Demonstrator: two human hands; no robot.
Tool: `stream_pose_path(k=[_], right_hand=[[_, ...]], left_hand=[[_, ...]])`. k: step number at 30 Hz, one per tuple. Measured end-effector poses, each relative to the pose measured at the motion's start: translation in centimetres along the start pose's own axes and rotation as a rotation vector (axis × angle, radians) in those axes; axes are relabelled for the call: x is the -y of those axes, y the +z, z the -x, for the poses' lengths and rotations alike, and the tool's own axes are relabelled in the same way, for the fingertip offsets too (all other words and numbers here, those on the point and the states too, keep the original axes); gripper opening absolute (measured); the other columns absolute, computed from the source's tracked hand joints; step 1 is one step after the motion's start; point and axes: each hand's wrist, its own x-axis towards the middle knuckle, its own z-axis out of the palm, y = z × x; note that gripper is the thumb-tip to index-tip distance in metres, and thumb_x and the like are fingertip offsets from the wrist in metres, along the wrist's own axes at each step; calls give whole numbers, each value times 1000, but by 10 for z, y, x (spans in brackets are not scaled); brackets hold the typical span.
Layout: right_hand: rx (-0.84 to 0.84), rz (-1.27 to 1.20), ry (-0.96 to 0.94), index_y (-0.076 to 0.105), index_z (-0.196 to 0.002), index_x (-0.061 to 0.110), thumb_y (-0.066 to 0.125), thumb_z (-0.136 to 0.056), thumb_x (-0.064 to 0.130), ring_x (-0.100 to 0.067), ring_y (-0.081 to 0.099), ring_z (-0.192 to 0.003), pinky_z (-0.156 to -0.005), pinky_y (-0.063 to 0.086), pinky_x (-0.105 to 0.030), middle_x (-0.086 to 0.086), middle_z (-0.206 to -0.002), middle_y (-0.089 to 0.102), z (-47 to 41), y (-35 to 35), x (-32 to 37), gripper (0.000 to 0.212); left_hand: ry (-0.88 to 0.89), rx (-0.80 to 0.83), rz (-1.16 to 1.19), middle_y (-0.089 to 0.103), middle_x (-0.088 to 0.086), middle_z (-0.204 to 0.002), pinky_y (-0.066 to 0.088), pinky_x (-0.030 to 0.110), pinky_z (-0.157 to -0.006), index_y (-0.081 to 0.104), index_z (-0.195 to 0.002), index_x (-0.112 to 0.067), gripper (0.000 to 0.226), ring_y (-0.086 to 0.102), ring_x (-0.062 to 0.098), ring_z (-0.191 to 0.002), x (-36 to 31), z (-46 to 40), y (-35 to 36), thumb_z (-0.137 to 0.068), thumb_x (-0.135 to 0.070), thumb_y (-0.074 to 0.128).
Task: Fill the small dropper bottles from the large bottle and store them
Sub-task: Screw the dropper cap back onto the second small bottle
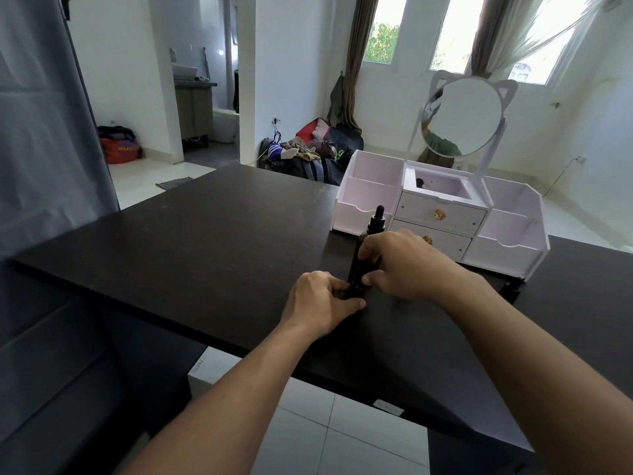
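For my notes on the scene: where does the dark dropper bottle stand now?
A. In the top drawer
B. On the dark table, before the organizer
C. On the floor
B: the dropper bottle stands on the table before the white organizer, both hands on it.

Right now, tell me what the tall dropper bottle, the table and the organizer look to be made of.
Tall dropper bottle: dark, probably tinted glass or plastic, with a black, rubbery-looking bulb; too dim to be sure. The right hand grips it.
Table: dark brown board, matte, likely laminated wood; faint grain, little shine.
Organizer: smooth white panels, painted wood or plastic, with shiny gold knobs, probably metal.
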Motion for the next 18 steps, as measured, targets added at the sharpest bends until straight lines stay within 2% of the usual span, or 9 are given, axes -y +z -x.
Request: stream_pose_path(k=[2, 3, 5, 7, 11, 13, 15, 16, 18], right_hand=[[13, -10, -12, 64, -112, 23, 68, -86, 17, -20, 60, -98, -75, 42, -26, 2, -103, 64, 1, 0, 0, 27], [11, -2, -8, 65, -111, 22, 67, -87, 18, -19, 59, -93, -72, 41, -26, 2, -99, 63, 1, 1, 1, 24], [1, 27, 18, 64, -105, 18, 65, -90, 30, -19, 55, -82, -62, 38, -25, 0, -93, 61, 2, 1, 2, 19], [-13, 36, 26, 64, -101, 18, 65, -89, 38, -20, 57, -80, -56, 35, -24, -1, -92, 64, 3, 1, 1, 23], [-4, -34, 10, 64, -110, 25, 68, -86, 21, -20, 62, -95, -73, 41, -26, 4, -96, 64, 2, 3, -2, 24], [-21, 14, 26, 66, -100, 21, 66, -88, 31, -22, 62, -88, -67, 41, -27, 3, -89, 63, 2, 5, -1, 15], [-44, 52, 54, 65, -89, 17, 64, -88, 45, -22, 62, -80, -62, 43, -29, 0, -84, 65, 3, 5, 0, 28], [-44, 40, 63, 66, -92, 18, 65, -87, 46, -21, 62, -81, -65, 45, -30, 1, -86, 66, 3, 5, -1, 29], [-29, -12, 51, 64, -106, 24, 69, -86, 35, -20, 61, -89, -72, 47, -30, 4, -93, 64, 4, 3, -1, 23]], left_hand=[[-3, -11, -2, 59, -13, -80, 42, 22, -65, 75, -103, -25, 39, 55, 6, -74, 0, 0, 0, -71, -47, 81], [-2, -15, -5, 59, -13, -81, 42, 22, -66, 75, -103, -24, 39, 56, 7, -75, 0, 0, 0, -71, -46, 81], [1, -15, -5, 59, -12, -82, 42, 22, -67, 74, -103, -23, 40, 57, 8, -77, 0, 0, 1, -71, -47, 81], [5, -16, -1, 59, -12, -81, 42, 21, -67, 75, -103, -22, 41, 57, 7, -77, 0, 0, 1, -71, -47, 81], [-1, -6, 2, 57, -14, -80, 42, 21, -65, 74, -103, -24, 39, 55, 4, -74, 1, -1, 1, -71, -46, 81], [1, -3, -2, 57, -14, -80, 42, 22, -66, 75, -102, -24, 38, 55, 6, -75, 1, -1, 1, -72, -46, 81], [7, 0, -9, 57, -12, -82, 43, 23, -67, 75, -102, -24, 38, 57, 8, -78, 1, -1, 2, -72, -47, 80], [8, 1, -11, 57, -12, -82, 43, 23, -67, 75, -102, -24, 38, 57, 8, -78, 1, 0, 1, -72, -47, 80], [2, -3, -8, 58, -12, -82, 42, 22, -65, 75, -103, -25, 39, 56, 7, -76, 1, 0, 2, -71, -48, 80]])
